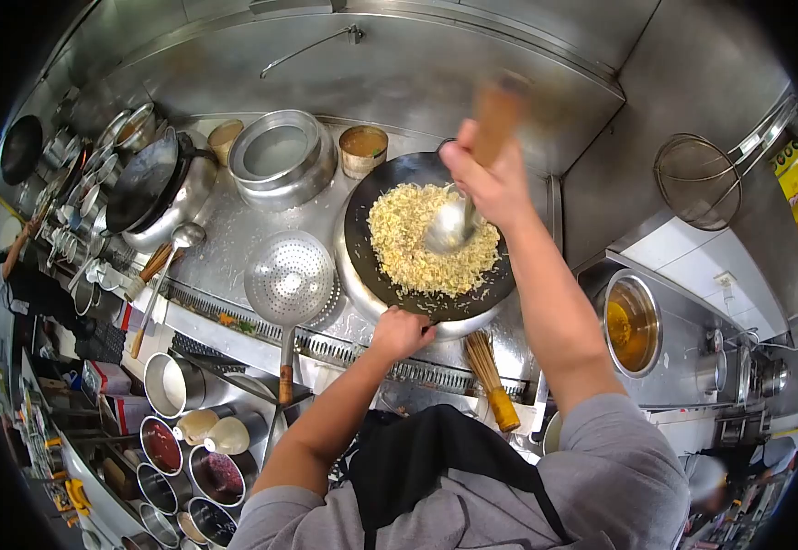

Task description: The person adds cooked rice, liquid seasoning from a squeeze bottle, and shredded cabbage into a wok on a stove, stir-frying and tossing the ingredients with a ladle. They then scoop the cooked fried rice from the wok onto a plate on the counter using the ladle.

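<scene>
A black wok (362, 234) full of yellow fried rice (417, 247) sits on the range in front of me. My left hand (404, 333) is closed at the wok's near edge; the exact part under its fingers is hidden. Over the wok's far right side, my right hand (493, 179) is wrapped around the handle of a metal ladle (451, 226). The ladle's wooden handle end points up and is blurred. Its bowl rests in the rice, right of the middle.
Left of the wok lies a perforated strainer (289, 275), with a metal pot (282, 160) and a tin (363, 151) behind. A bamboo brush (491, 380) lies near the front edge. A wire skimmer (698, 181) hangs at right, above a bowl of yellow liquid (631, 323).
</scene>
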`<state>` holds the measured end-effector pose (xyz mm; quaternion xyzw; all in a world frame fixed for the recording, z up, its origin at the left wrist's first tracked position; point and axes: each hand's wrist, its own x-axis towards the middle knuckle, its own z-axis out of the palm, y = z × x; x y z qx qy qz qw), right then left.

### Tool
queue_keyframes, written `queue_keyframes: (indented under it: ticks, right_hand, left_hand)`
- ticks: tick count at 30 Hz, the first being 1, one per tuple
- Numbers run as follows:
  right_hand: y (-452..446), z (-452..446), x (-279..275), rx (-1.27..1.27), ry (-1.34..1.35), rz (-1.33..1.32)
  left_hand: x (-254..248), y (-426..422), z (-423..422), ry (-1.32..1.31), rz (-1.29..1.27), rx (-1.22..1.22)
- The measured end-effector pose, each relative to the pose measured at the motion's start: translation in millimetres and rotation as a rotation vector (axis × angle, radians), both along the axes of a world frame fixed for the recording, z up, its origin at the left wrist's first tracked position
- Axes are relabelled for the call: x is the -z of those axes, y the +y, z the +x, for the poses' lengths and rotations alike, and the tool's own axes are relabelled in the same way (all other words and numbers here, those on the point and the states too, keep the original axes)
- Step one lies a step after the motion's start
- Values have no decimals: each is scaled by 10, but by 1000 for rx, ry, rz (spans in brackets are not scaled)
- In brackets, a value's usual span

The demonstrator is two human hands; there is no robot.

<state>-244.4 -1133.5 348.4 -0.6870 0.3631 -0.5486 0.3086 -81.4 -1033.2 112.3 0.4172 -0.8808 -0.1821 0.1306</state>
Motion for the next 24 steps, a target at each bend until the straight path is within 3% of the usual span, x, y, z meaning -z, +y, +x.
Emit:
queue_keyframes:
  ticks: [2, 5, 6, 7, 9, 10, 11, 13, 14, 16, 18, 19, 21, 23, 24]
  right_hand:
    - [138, -10, 251, -100, -231, -21]
    - [-162, -62, 879, 128, -372, 62]
    - [-95, -119, 626, 138, -425, 179]
    - [60, -77, 254, 236, -499, 139]
    - [380, -308, -531, 262, -404, 17]
    - [613, -497, -918, 72, -486, 24]
    - [940, -494, -1259, 116, -463, -79]
    - [1381, -623, -1585, -335, -471, -175]
    - [1334, -546, -1484, -216, -509, -142]
    - [1133, -364, -981, 34, -577, -85]
    - [657, 141, -63, 534, -510, 231]
    - [419, 179, 450, 459, -624, 182]
    - [412, 31, 399, 346, -674, -28]
    - [723, 6, -303, 403, -601, -116]
    - [933, -19, -648, 411, -563, -124]
  left_hand:
    - [63, 62, 25, 73, 15, 8]
    - [-8, 111, 67, 66, 0, 45]
    - [-11, 163, 89, 80, -21, 54]
    - [-92, 293, 149, 84, -11, 64]
    - [-568, 523, 245, 110, 0, 87]
    - [-848, 682, 321, 47, 26, 122]
    - [-1090, 836, 397, -7, 72, 134]
    - [-1182, 971, 477, 209, -131, 186]
    - [-1308, 919, 445, 87, -49, 130]
    - [-904, 612, 315, 94, -43, 57]
    - [-292, 475, 236, 137, -95, 21]
    - [99, 537, 260, 123, -124, 26]
    - [285, 869, 466, 51, -102, 81]
    - [31, 1277, 749, -132, 159, 191]
    - [39, 1411, 870, 24, 50, 237]
